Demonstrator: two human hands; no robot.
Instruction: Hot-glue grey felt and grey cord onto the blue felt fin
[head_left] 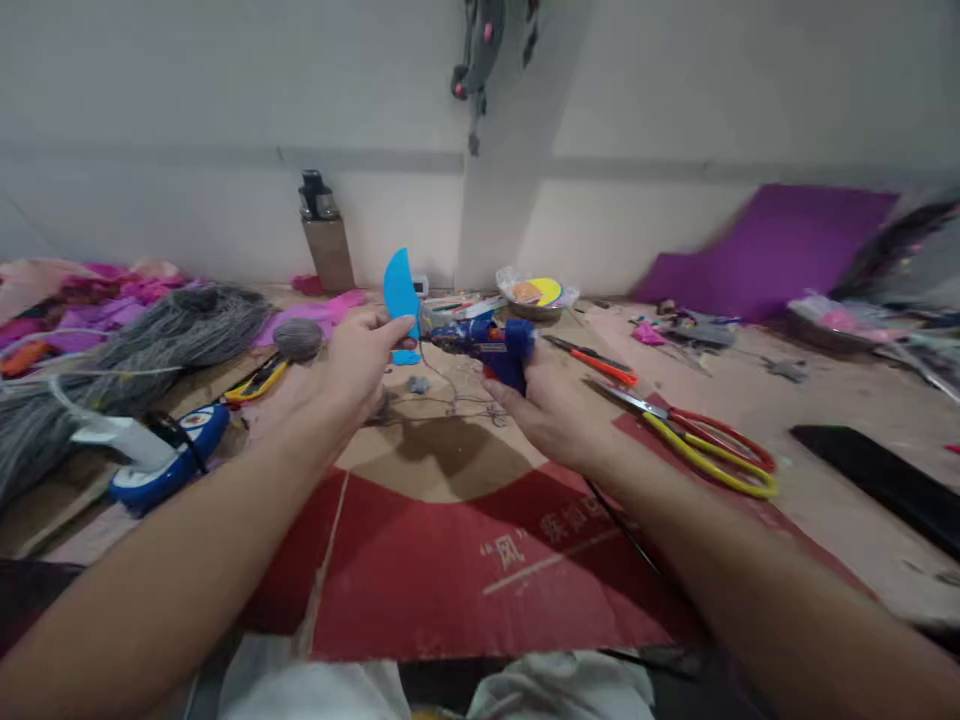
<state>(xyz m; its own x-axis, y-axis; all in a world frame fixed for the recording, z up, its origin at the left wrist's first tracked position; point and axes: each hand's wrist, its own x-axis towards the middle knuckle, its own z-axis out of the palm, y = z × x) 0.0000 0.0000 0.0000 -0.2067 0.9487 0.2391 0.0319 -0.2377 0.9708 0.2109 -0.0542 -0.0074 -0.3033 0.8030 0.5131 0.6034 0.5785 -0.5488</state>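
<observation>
My left hand (367,355) pinches a bright blue curved cut-out piece (401,283), held upright above the worktable. In my right hand (551,400) is a dark blue glue gun (495,345), gripped by its handle, with its nozzle pointing left toward the blue piece. Whether the nozzle touches the piece I cannot tell. Thin grey yarn (450,400) trails on the cardboard under both hands, beside a small grey star-shaped piece (418,384). A black cord runs down from beneath my right wrist.
Red-and-yellow-handled scissors (709,445), orange-handled pliers (600,362) and a black phone (885,485) lie to the right. Grey yarn (180,340), a yellow cutter (259,380) and a blue power strip (172,460) are left. Red-printed cardboard (450,570) covers the front. Purple sheet (765,255) leans behind.
</observation>
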